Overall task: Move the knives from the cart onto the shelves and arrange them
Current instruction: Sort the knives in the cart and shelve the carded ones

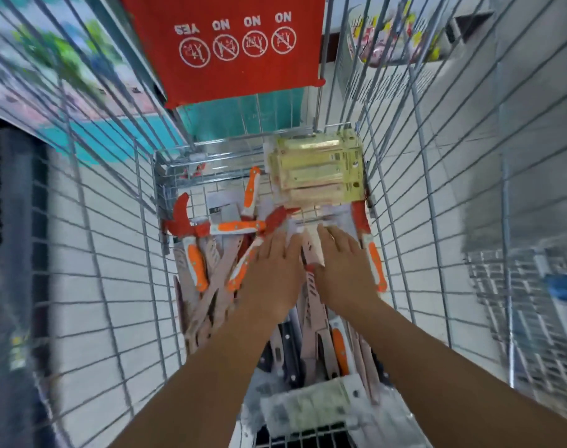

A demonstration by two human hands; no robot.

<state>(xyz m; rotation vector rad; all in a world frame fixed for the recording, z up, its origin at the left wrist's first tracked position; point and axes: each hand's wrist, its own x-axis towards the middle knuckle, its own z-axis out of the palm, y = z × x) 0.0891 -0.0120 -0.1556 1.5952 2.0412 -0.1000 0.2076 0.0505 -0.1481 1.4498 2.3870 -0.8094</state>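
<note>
Knives [230,253] with orange, pink and dark handles lie heaped across the floor of the wire cart [120,253], with yellow packages [317,169] at its far end. Both hands reach down into the pile: the left hand [272,273] rests flat with fingers spread, the right hand [343,270] beside it; whether either grasps a knife, I cannot tell.

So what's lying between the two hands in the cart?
In the head view, a pale pink sheathed knife runs between the left hand and right hand.

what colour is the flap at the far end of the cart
Red, with white symbols and lettering; head view.
</note>
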